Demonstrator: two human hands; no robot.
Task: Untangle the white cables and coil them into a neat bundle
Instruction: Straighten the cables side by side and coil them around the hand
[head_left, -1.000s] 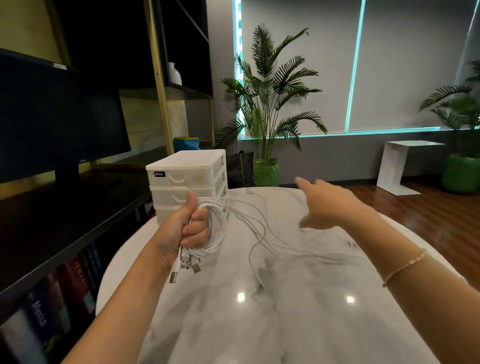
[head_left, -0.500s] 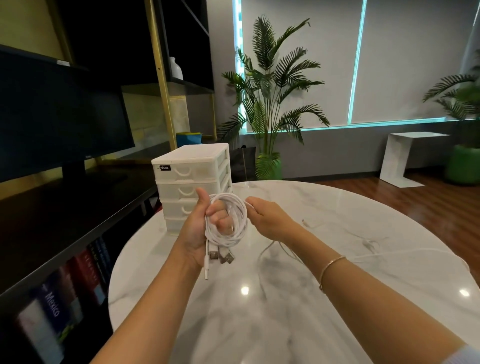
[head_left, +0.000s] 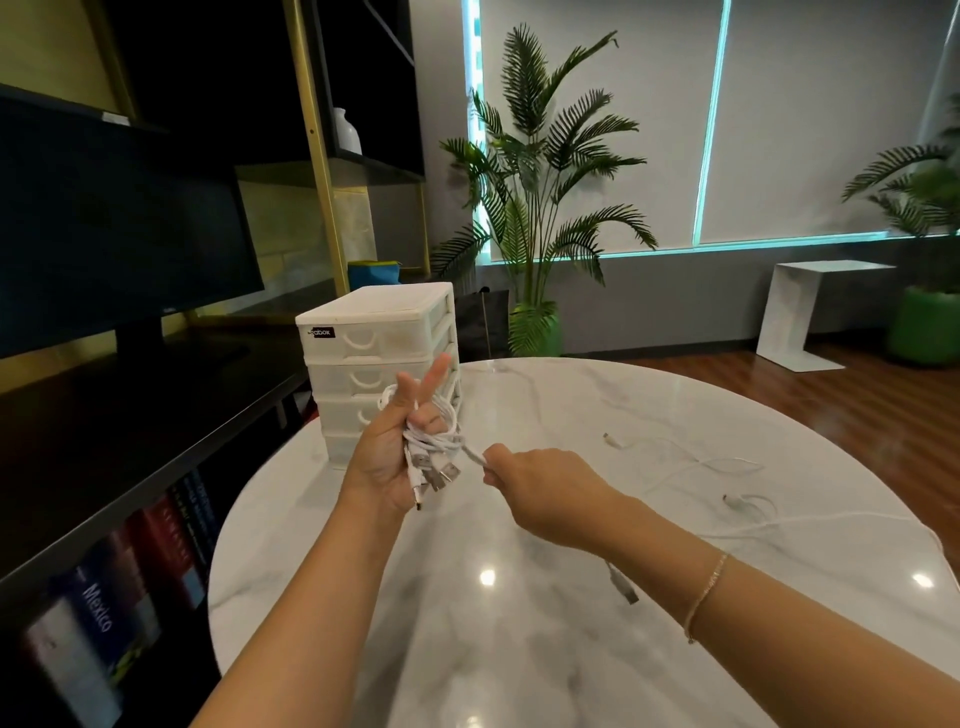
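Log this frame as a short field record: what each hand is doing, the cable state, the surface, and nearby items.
left hand: grips coiled white cables, index and middle fingers extended, USB plugs hanging below the fist
right hand: pinches a cable strand leading from the coil
loose cable: uncoiled lengths lie spread on the table to the right
surface: round white marble table
nearby: white drawer unit stands on the table behind the left hand
progress: bundle partly wound, not finished
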